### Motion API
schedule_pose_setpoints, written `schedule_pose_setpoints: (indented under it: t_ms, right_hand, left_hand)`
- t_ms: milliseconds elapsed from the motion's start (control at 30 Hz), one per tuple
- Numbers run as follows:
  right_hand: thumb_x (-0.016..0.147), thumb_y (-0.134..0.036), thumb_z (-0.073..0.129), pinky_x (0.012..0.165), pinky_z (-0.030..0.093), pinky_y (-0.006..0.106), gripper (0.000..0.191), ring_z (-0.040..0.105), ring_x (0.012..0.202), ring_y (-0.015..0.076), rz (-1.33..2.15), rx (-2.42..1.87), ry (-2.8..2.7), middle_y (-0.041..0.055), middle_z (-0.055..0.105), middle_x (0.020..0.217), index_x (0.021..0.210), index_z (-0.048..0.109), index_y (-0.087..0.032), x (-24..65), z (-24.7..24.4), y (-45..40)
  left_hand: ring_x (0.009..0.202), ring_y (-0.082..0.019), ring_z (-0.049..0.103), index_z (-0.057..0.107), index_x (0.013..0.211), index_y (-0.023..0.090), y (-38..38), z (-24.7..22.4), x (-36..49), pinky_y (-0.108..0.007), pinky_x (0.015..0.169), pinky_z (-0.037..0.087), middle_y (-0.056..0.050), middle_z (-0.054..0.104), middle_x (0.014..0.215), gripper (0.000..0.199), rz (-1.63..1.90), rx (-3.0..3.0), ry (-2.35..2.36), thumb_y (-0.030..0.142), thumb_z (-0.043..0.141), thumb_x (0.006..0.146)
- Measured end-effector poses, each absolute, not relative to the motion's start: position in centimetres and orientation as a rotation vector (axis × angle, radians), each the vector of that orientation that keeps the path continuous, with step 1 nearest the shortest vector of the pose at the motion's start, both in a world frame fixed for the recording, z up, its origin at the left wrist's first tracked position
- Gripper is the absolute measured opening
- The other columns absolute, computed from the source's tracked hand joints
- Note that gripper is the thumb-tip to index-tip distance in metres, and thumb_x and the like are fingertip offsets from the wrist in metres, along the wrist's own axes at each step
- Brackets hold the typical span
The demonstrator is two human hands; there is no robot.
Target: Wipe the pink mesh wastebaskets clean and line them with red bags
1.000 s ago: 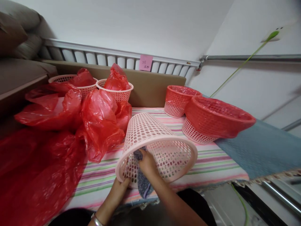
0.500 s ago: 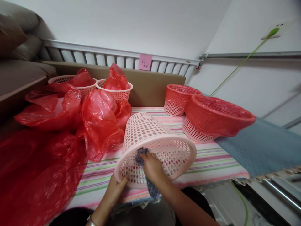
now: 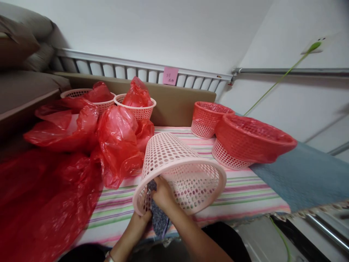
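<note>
Wastebasket (image 3: 165,149), pink, perforated, lay on side mid-table on striped cloth (image 3: 114,209); right hand (image 3: 163,193) clutched grey rag (image 3: 159,218) inside, left hand (image 3: 141,220) grasped near-left rim; wiping looked underway, basket unlined; two right-hand baskets (image 3: 229,158) already bag-lined; far-left pair of baskets (image 3: 141,114) held loose red bags (image 3: 137,96)

In the lower middle, the tipped basket (image 3: 169,151) hid most fingers of the left grip (image 3: 141,219). The bottom edge cut off the bracelet (image 3: 109,257). At lower left, the red plastic (image 3: 46,203) ran past the frame's edges. The lower line on the note (image 3: 170,75), upper middle, was too small to read.
</note>
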State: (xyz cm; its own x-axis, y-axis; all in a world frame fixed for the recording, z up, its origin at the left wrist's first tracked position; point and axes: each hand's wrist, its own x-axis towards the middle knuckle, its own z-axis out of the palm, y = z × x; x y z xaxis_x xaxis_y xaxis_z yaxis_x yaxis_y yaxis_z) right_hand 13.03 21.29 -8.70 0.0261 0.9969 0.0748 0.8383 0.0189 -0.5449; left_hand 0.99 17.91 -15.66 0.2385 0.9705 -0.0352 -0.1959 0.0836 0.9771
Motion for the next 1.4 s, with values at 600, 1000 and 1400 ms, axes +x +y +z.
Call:
schedule_pose_setpoints:
  t_ms: [600, 1000, 1400]
  right_hand:
    - [0.07, -0.013, 0.056, 0.098, 0.04, 0.039, 0.06, 0.051, 0.111, 0.026, 0.138, -1.889, -1.703, 0.0118, 0.057, 0.118, 0.13, 0.049, -0.018, 23.4, -8.9, 21.0]
    - [0.079, -0.034, 0.059, 0.11, 0.027, 0.046, 0.062, 0.031, 0.134, 0.0263, 0.251, -1.809, -1.871, 0.0098, 0.035, 0.145, 0.137, 0.042, -0.025, 23.3, -10.2, 16.2]
    - [0.07, -0.019, 0.063, 0.107, 0.027, 0.048, 0.068, 0.035, 0.13, 0.0299, 0.055, -1.739, -2.083, 0.0137, 0.042, 0.14, 0.135, 0.043, -0.02, 21.7, -11.4, 25.3]
  left_hand:
    - [0.121, -0.034, 0.052, 0.063, 0.11, 0.016, 17.3, -11.5, -0.1, -0.045, 0.106, 0.037, -0.011, 0.069, 0.116, 0.051, 0.893, 1.139, 1.067, 0.039, 0.067, 0.064]
    - [0.121, -0.034, 0.051, 0.057, 0.119, 0.016, 17.3, -11.0, 0.2, -0.046, 0.105, 0.037, -0.01, 0.071, 0.104, 0.058, 0.856, 1.086, 1.069, 0.036, 0.067, 0.065]
    - [0.104, -0.032, 0.064, 0.044, 0.135, 0.019, 16.7, -10.9, 0.5, -0.048, 0.09, 0.051, -0.011, 0.07, 0.112, 0.075, 0.754, 0.962, 1.028, 0.038, 0.067, 0.067]
